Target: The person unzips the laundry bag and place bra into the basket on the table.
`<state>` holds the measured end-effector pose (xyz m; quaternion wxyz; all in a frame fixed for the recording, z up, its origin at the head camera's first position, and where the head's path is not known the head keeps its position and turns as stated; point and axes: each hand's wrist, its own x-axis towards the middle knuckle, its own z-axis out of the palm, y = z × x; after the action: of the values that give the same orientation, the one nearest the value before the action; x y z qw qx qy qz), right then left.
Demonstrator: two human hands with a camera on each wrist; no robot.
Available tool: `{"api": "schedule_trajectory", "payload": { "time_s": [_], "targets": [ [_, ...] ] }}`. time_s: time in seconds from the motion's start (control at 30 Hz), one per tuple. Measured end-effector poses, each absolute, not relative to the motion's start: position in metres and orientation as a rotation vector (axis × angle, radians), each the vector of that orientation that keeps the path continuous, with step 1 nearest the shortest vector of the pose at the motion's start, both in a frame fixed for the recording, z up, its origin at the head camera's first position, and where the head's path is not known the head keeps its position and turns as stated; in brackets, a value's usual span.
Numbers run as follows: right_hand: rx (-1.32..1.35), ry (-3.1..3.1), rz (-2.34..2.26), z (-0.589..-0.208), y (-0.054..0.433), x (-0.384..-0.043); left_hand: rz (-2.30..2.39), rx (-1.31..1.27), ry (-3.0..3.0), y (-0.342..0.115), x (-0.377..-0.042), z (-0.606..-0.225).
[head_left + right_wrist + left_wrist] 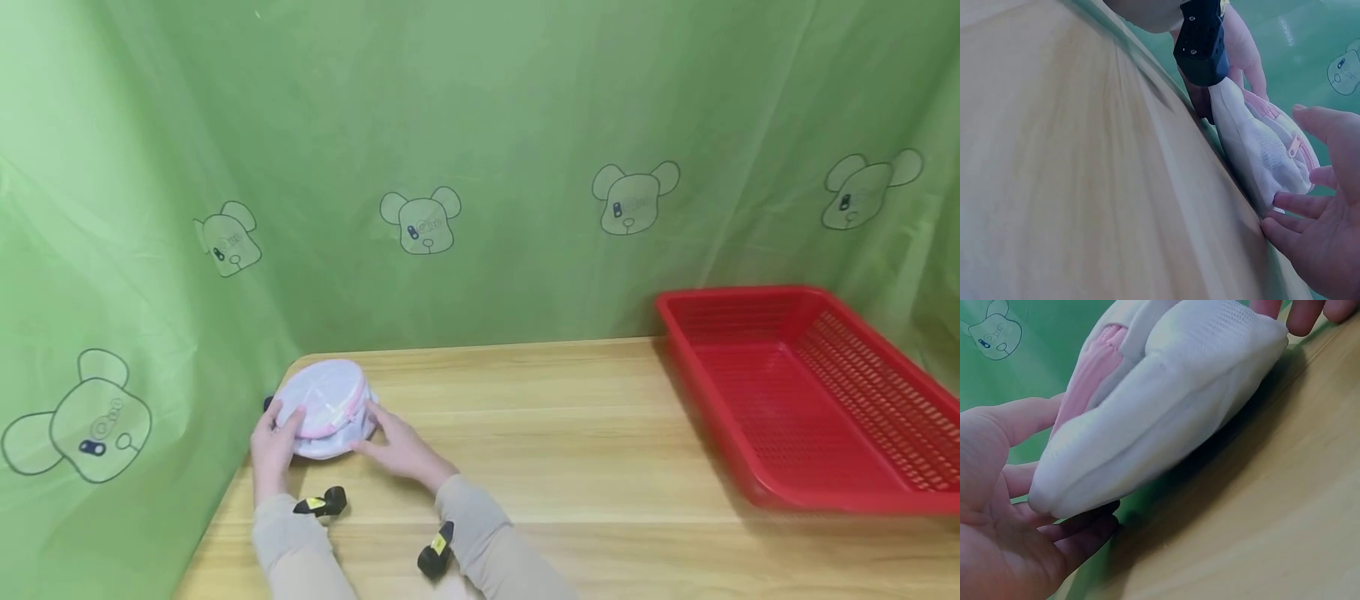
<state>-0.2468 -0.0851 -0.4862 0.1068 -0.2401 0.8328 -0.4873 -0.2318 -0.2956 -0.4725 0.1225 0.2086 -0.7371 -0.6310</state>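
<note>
1. While your left hand point(273, 448) grips the white, rounded mesh pouch with pink zip trim point(321, 398), its thumb lies along the upper side and its fingers bend under the left end, as your left wrist view shows.
2. Your right hand point(399, 450) is at the pouch's right side, its fingers nearly straight and touching the edge; your right wrist view shows its thumb raised just beside the trim, and you cannot tell there whether the thumb touches.
3. You have the pouch at the far left corner of the pale wood-grain table point(540, 458), with its left end raised on your fingers; whether the rest bears on the tabletop, you cannot tell.
4. The small pink zip pull point(1294, 147) faces your right hand.
5. On your beige long sleeves point(480, 521), near the wrists, you wear black devices with yellow labels point(330, 500).
6. Well apart from your hands, at the table's right side, stands a red rectangular plastic basket with slotted walls point(855, 501).
7. Behind the table and to your left hangs a green curtain printed with outlined animal heads point(525, 283).
</note>
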Motion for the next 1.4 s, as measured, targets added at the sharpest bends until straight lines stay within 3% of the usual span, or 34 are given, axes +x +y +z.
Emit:
{"api": "schedule_trajectory", "payload": {
  "time_s": [0.73, 1.4],
  "targets": [
    [-0.579, 2.420, -1.574, -0.498, -0.053, -0.264, -1.833, 0.599, -2.252, -0.270, -0.247, -0.474],
    [-0.559, 2.200, -1.690, -0.501, 0.011, -0.272, -1.862, 0.515, -2.364, -0.232, -0.266, -0.477]
  ]
}}
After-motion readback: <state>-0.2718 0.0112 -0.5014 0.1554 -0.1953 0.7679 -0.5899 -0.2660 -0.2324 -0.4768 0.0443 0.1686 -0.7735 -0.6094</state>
